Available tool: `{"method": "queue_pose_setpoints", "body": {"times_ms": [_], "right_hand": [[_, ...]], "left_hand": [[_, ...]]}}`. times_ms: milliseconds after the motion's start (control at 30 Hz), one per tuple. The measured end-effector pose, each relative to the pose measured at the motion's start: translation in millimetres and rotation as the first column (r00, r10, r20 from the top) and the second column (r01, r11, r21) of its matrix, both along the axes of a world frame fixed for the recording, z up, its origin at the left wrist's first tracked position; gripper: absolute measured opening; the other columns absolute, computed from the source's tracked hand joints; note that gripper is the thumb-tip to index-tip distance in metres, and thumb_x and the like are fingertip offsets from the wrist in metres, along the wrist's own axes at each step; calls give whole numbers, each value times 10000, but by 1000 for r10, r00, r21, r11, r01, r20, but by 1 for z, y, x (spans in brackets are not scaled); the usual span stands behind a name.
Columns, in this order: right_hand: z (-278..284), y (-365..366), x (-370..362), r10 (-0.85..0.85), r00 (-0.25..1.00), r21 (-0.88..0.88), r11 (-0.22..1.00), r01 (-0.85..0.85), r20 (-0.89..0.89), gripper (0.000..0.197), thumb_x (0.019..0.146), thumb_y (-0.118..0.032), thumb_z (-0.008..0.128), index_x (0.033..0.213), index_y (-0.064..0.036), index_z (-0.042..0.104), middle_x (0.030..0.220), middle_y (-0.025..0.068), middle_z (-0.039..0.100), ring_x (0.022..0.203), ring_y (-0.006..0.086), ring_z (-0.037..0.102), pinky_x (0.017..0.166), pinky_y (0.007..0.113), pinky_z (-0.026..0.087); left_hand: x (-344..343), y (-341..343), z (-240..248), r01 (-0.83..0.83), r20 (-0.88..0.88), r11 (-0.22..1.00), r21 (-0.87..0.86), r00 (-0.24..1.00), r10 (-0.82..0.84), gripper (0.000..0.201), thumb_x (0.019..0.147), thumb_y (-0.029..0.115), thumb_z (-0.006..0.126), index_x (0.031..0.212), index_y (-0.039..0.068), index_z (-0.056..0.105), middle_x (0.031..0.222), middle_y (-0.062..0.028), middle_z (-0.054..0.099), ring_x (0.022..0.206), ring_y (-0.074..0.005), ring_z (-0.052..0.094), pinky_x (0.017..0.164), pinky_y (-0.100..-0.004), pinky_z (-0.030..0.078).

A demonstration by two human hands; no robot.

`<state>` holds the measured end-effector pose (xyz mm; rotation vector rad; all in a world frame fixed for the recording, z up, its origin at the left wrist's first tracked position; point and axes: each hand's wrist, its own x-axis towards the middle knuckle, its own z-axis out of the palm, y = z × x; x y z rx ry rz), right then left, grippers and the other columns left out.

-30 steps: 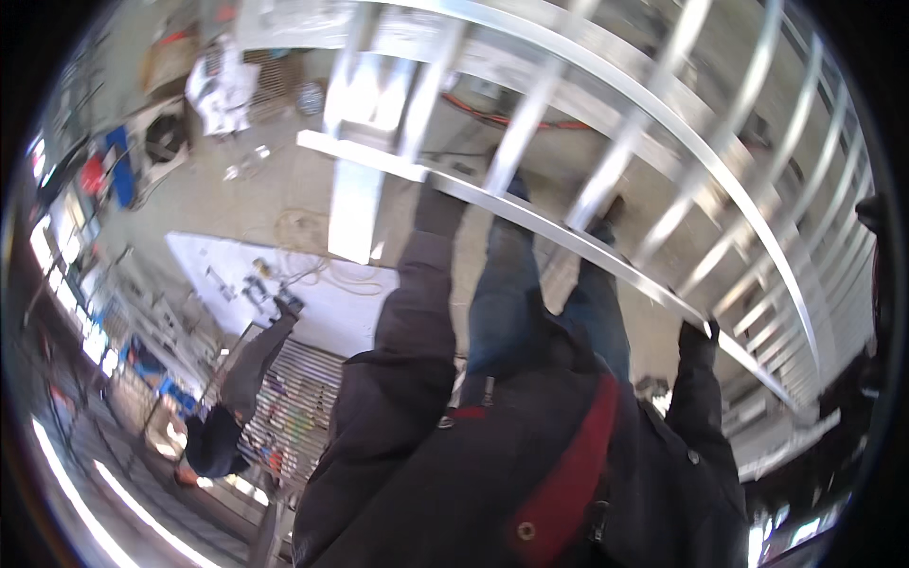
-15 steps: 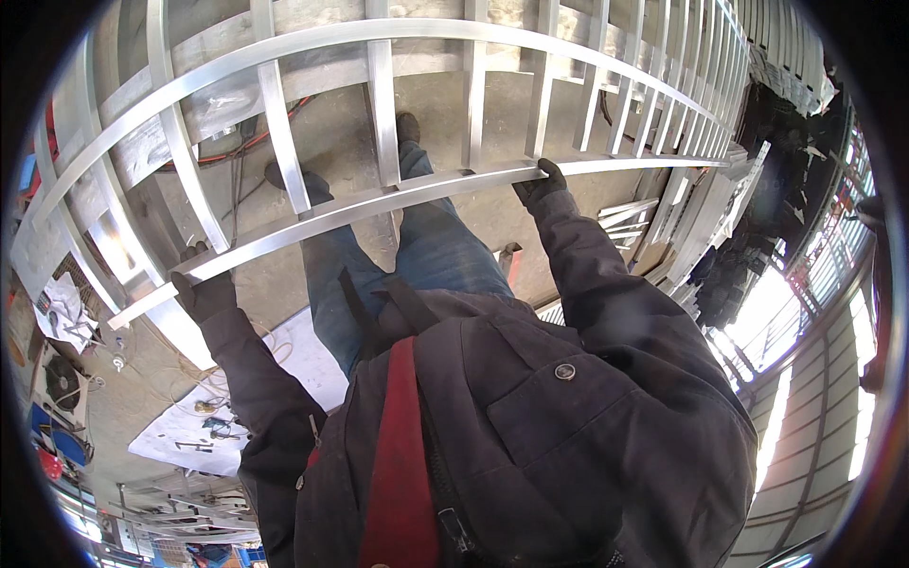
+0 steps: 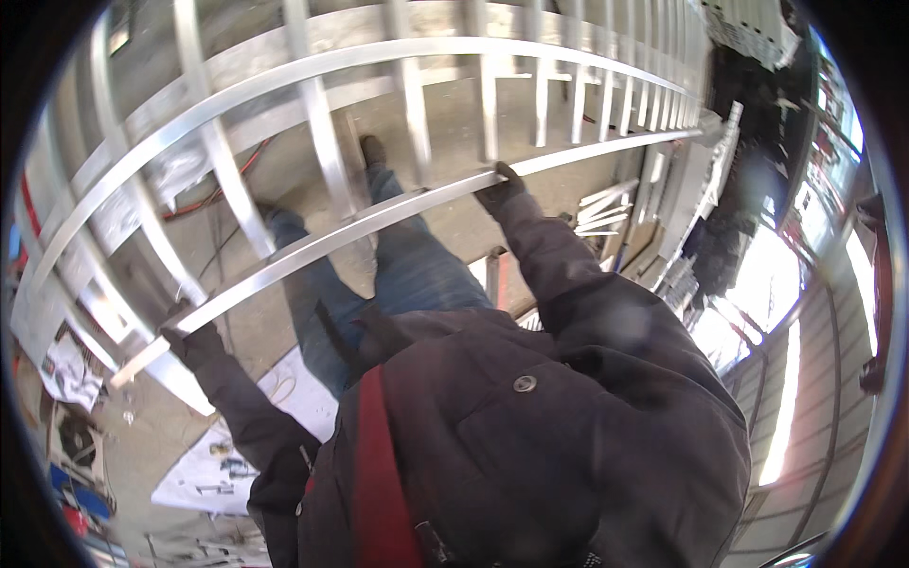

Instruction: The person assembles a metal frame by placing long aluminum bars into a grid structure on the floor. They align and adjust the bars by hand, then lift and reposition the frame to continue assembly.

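Observation:
A long silver metal rail (image 3: 312, 248) runs across in front of my legs, slanting from lower left up to the right. My left hand (image 3: 194, 341), in a dark glove, is closed round it near its left end. Farther right, my right hand (image 3: 500, 192), also gloved, grips the same rail with the thumb over its top edge. Beyond the rail lie several parallel metal bars (image 3: 409, 109), whose near ends come to or close to it. A second, curved-looking crossbar (image 3: 379, 55) spans these bars farther off. The picture is partly smeared.
My feet (image 3: 371, 150) stand on the concrete floor beneath the bars. A white sheet (image 3: 194, 483) with small tools lies at lower left. A stack of metal pieces (image 3: 603, 210) rests on the right. Red and dark cables (image 3: 248, 163) trail under the frame.
The view has turned, so the rail, bars and my right hand sit farther left in the picture. Both hands keep their grip on the rail.

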<state>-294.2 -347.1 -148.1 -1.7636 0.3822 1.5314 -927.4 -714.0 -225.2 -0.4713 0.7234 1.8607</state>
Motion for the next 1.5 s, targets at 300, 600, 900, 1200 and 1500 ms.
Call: {"method": "queue_pose_setpoints", "body": {"times_ms": [300,600,900,1200,1500], "right_hand": [[13,-1,-16,181,976,-31,983,-179,124,326,905,-302,715,1040,-6,689,993,146,747,943,324,741,897,530,635],[5,-7,-6,110,991,17,994,-111,72,371,891,-207,701,1166,28,618,1064,183,712,1018,383,712,949,581,604],[5,-10,-5,98,994,-2,995,-98,53,378,864,-185,665,1158,43,604,1044,192,704,991,370,720,909,541,631],[9,-17,-3,184,983,42,982,-184,14,425,857,-192,683,1200,51,621,1069,185,720,1016,362,720,930,522,625],[14,-22,-3,267,963,53,962,-269,37,426,910,-238,672,1220,52,626,1103,197,718,1026,351,729,935,521,623]], "left_hand": [[1,-4,20,-110,-26,985,-132,994,107,531,961,355,721,1288,-47,603,1309,-189,654,1315,-376,561,1168,-582,414],[3,-6,21,-212,-146,909,-360,975,170,604,951,332,738,1444,52,529,1459,-161,581,1380,-347,517,1195,-629,345],[-7,-12,27,-237,-14,844,-480,965,263,585,920,244,734,1424,15,545,1478,-180,562,1414,-369,474,1224,-646,265],[3,-5,30,-272,-67,768,-580,955,288,605,886,170,742,1432,24,526,1520,-194,510,1413,-414,445,1220,-654,268],[7,0,35,-297,-105,724,-623,948,299,654,893,199,753,1471,29,501,1537,-184,500,1429,-422,424,1231,-659,228]]}}
